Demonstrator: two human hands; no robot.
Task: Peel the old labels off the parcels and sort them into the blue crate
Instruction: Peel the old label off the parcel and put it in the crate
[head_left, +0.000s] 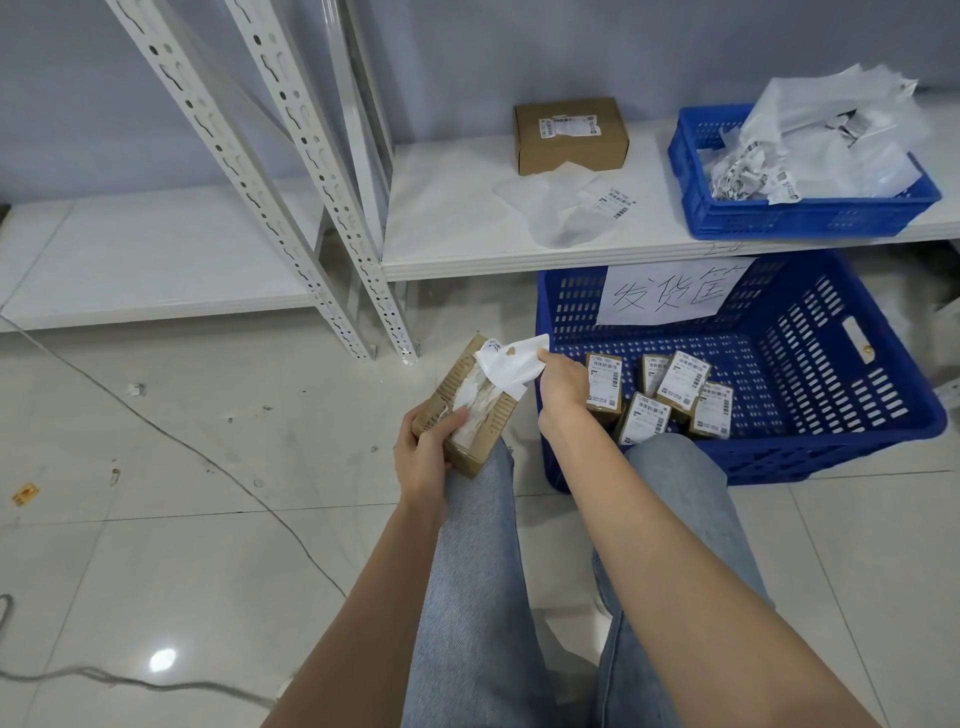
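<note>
Just left of the large blue slotted plastic crate (810, 364), the small brown cardboard parcel (475, 410), seemingly light and stiff, is gripped at its near end by the left hand (423, 457), while its thin, tear-prone white paper label (511, 364) is pinched by the right hand (563, 384) at the lifted corner.

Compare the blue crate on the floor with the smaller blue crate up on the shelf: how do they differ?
The floor crate is larger and deeper; the shelf crate is shallow. The floor crate holds small labelled brown parcels; the shelf crate holds crumpled white wrappers and labels. Only the floor crate bears a handwritten paper sign. Both are blue slotted plastic.
</note>
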